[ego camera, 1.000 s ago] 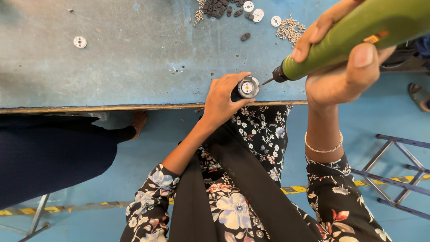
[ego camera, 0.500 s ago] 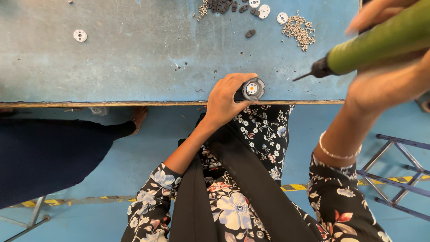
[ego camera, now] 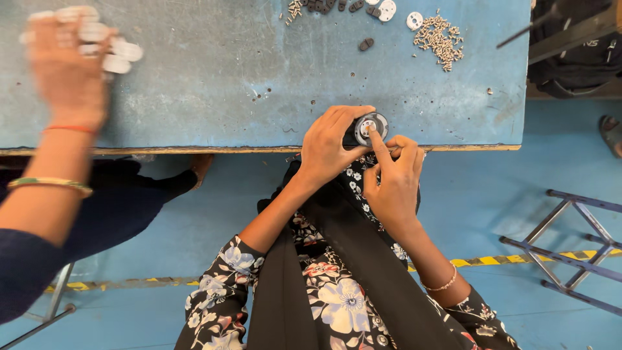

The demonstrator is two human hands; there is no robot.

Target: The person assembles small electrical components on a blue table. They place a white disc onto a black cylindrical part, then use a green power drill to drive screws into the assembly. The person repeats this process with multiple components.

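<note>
From the head camera, the left hand (ego camera: 334,146) is wrapped tight around a small round black and white part (ego camera: 369,128) at the near edge of the blue table (ego camera: 227,84). The right hand (ego camera: 392,178) holds nothing; one fingertip (ego camera: 374,133) presses on the part's face. The part sits right at the edge, so a slip could drop it to the floor. There are no boxes or bowls: screws (ego camera: 440,35) lie loose in a pile. A co-worker's blurry hand (ego camera: 68,61) grabs white discs (ego camera: 120,55).
</note>
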